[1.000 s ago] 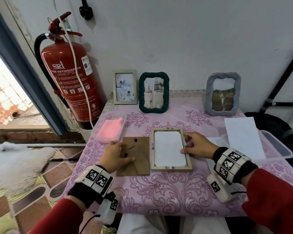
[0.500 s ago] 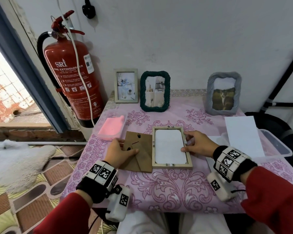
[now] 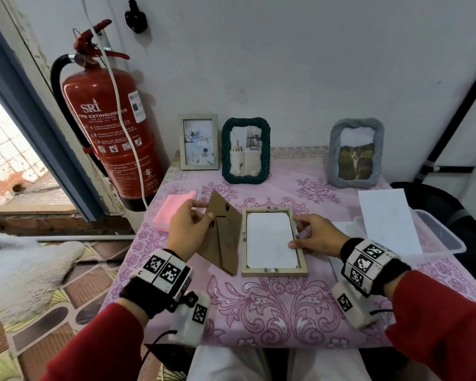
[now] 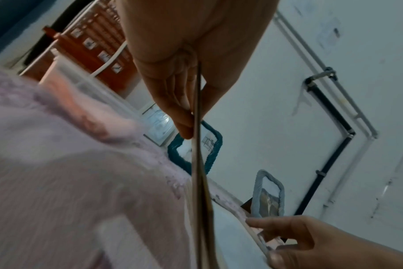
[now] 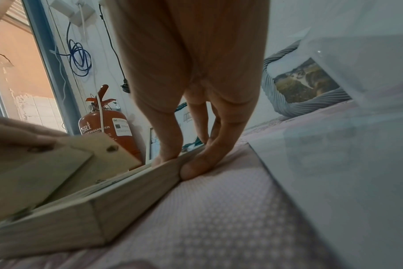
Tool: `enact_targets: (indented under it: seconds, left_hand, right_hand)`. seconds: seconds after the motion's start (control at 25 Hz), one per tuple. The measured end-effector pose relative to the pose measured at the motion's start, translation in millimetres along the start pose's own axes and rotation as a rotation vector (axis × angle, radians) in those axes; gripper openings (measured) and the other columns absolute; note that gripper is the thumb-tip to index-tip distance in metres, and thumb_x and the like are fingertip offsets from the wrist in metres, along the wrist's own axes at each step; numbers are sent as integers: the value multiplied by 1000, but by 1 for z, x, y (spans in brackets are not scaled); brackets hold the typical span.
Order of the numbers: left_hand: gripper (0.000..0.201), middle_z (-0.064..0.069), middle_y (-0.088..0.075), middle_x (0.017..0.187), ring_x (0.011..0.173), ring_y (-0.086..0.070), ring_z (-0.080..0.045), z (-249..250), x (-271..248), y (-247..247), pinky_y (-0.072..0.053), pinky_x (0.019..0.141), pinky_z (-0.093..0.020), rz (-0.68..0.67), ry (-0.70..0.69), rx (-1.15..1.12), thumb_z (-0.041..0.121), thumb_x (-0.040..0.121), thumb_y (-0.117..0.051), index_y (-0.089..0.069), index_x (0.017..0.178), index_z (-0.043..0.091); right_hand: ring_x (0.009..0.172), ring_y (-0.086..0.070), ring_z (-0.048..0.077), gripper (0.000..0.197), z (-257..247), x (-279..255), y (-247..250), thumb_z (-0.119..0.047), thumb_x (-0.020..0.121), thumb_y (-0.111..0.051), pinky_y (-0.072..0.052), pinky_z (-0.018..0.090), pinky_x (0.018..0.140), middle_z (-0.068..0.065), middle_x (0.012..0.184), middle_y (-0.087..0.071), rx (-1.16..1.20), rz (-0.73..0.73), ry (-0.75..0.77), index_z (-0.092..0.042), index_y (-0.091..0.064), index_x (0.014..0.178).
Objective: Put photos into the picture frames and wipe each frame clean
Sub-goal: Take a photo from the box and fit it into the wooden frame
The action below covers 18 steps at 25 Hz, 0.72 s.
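A light wooden frame (image 3: 274, 271) lies face down on the pink tablecloth, with the white back of a photo (image 3: 271, 239) showing inside it. My left hand (image 3: 188, 224) pinches the brown backing board (image 3: 221, 237) and holds it tilted on edge just left of the frame; the left wrist view shows the backing board (image 4: 198, 163) edge-on between thumb and fingers. My right hand (image 3: 313, 232) grips the frame's right rail; the right wrist view shows the fingers (image 5: 196, 163) on both sides of the frame (image 5: 136, 180).
Three filled frames stand along the wall: a pale one (image 3: 199, 141), a dark green one (image 3: 245, 151), a grey one (image 3: 356, 152). A pink cloth (image 3: 173, 209) lies at the left, a clear plastic box (image 3: 434, 237) with paper at the right. A red fire extinguisher (image 3: 107, 127) hangs left.
My left hand has lifted the backing board from lying flat on the table to standing tilted on edge beside the frame. My right hand has stayed on the frame's right rail.
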<state>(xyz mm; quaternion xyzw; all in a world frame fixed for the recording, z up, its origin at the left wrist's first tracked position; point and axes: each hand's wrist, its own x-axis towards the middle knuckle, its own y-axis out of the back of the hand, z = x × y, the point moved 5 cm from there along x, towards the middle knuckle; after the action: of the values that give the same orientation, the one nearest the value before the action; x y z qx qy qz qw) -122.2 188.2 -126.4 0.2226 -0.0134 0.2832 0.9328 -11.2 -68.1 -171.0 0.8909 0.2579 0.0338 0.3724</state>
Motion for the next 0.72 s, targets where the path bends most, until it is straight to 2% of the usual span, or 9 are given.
enact_targets:
  seconds: [0.08, 0.16, 0.24, 0.28, 0.44, 0.6, 0.72]
  left_hand:
    - [21, 0, -59, 70, 64, -55, -7, 11, 4, 5, -41, 54, -9, 72, -39, -29, 14, 87, -62, -57, 107, 13]
    - [24, 1, -60, 71, 69, -56, -12, 18, 8, 6, -46, 64, -19, 90, -41, -112, 17, 86, -63, -57, 110, 13]
    - [27, -1, -61, 71, 76, -59, -19, 23, 9, -2, -50, 74, -35, 24, -6, -208, 17, 85, -66, -57, 110, 12]
    - [28, -3, -62, 71, 76, -60, -21, 23, 8, -9, -52, 74, -36, -21, 14, -242, 15, 85, -66, -57, 111, 10]
    - [33, -6, -63, 72, 67, -62, -17, 15, -1, -38, -53, 57, -28, -177, 101, -290, 6, 85, -65, -52, 115, 2]
    - [33, -7, -61, 71, 65, -61, -18, 4, -5, -59, -53, 51, -24, -243, 169, -317, 3, 84, -64, -50, 114, 1]
    - [35, -9, -60, 73, 66, -61, -19, -4, -8, -70, -53, 50, -24, -282, 207, -322, 1, 83, -66, -50, 114, -1]
  right_hand:
    - [65, -52, 3, 64, 1, 0, -1, -10, 71, -80, -47, 9, 45, 3, 92, -55, 24, -3, -13, -6, -52, 128]
    - [69, -53, 8, 70, 2, 0, -1, -9, 71, -80, -51, 13, 47, -4, 85, -50, 34, -11, -29, -8, -48, 133]
    - [71, -54, 12, 74, 4, 1, -2, -7, 71, -79, -53, 17, 48, -4, 83, -48, 72, -25, -56, -9, -44, 136]
    - [69, -54, 12, 74, 4, 1, -3, -5, 72, -78, -52, 17, 46, -2, 82, -48, 105, -31, -70, -10, -43, 137]
    - [60, -55, 8, 75, 6, -1, -3, -1, 72, -77, -52, 17, 44, 0, 71, -52, 173, -32, -85, -10, -42, 138]
    - [44, -59, 5, 79, 7, -1, -6, -2, 76, -74, -49, 18, 39, 3, 62, -55, 204, -54, -98, -11, -33, 143]
    - [40, -62, 10, 80, 10, -1, -10, 1, 80, -69, -52, 23, 38, 4, 52, -61, 280, -93, -120, -12, -25, 147]
